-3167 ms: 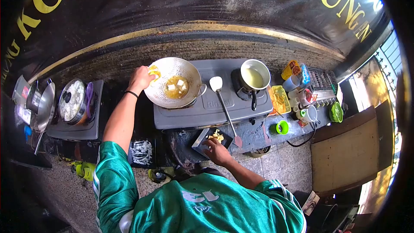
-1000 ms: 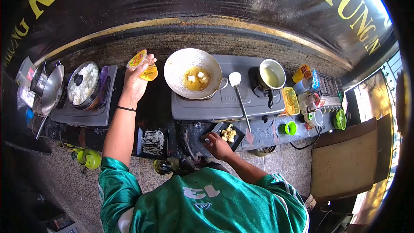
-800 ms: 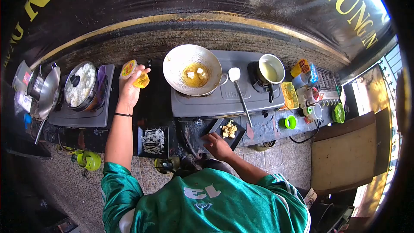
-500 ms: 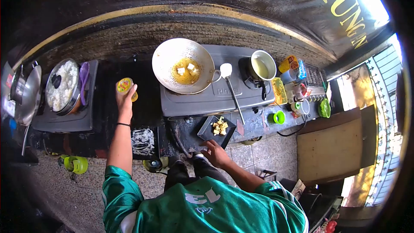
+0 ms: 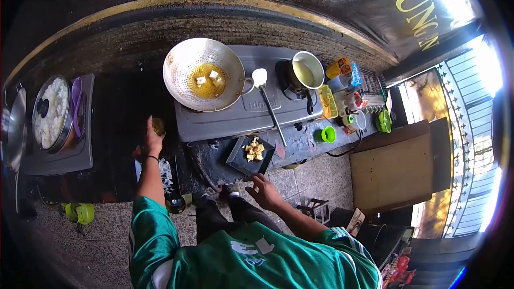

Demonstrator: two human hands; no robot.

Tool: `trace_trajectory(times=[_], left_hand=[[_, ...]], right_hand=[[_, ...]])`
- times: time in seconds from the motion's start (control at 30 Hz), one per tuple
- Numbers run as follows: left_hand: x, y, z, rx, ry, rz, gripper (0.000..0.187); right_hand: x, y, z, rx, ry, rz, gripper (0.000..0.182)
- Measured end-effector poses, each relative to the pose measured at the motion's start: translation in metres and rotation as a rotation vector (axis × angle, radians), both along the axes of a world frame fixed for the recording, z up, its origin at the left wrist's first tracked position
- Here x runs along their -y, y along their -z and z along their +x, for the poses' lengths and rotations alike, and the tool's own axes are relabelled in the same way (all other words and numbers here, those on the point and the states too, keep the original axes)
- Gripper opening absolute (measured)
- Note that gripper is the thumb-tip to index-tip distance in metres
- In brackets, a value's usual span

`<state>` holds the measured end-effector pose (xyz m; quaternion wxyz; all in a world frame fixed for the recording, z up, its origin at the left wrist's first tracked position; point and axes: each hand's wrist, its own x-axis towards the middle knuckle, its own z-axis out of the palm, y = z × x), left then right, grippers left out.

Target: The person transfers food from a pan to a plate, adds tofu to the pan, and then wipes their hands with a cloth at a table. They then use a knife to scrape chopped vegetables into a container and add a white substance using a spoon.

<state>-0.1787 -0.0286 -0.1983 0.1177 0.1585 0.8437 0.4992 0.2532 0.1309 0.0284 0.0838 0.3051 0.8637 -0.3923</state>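
My left hand [image 5: 152, 140] is wrapped round a small round tub [image 5: 157, 124] over the dark counter, left of the stove. Its colourful top no longer faces me, and fingers partly cover it. My right hand [image 5: 265, 191] hangs at the counter's front edge with its fingers apart and nothing in them. Just beyond its fingertips lies a black square plate [image 5: 236, 155] with pale yellow cut pieces [image 5: 254, 150] on it. A hammered wok [image 5: 179, 77] stands on the stove, with white cubes [image 5: 201, 80] in yellow oil.
A saucepan [image 5: 307, 72] sits on the right burner, and a long-handled turner [image 5: 261, 78] rests across the stove. Cups, including a green one [image 5: 328, 135], stand to the right. A lidded pan of white food [image 5: 52, 112] and a purple spoon [image 5: 77, 101] are at far left.
My left hand has come down and nearer to me with the tub, which has turned so its bright top is hidden. My right hand stays near the plate. The whole view has shifted.
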Motion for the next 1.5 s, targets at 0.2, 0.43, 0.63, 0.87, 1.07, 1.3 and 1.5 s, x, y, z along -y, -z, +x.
trace_trajectory(times=[0.2,0.43,0.63,0.87,1.07,1.3,1.5], left_hand=[[0.009,-0.089,0.032,-0.101,-0.012,-0.365,0.109],[0.035,-0.150,0.092,-0.468,-0.299,-0.387,0.085],[0.067,-0.139,0.224,-0.522,-0.273,-0.295,0.068],[0.076,-0.100,0.377,-0.357,-0.535,-0.301,0.063],[0.085,-0.057,0.492,-0.122,-0.693,-0.341,0.067],[0.062,-0.090,0.599,0.104,-0.753,-0.288,0.066],[0.105,-0.070,0.700,0.227,-1.047,-0.143,0.059]], right_hand=[[-0.014,0.002,0.004,-0.109,0.016,0.003,0.033],[-0.042,-0.015,0.017,-0.218,0.054,0.046,0.035],[-0.070,0.021,0.062,-0.303,0.115,0.066,0.031],[-0.150,0.052,0.107,-0.250,-0.088,-0.094,0.036],[-0.212,0.058,0.143,-0.161,-0.438,-0.076,0.041],[-0.219,0.060,0.120,-0.210,-0.771,-0.074,0.038],[-0.148,0.042,0.092,-0.112,-0.988,-0.162,0.034]])
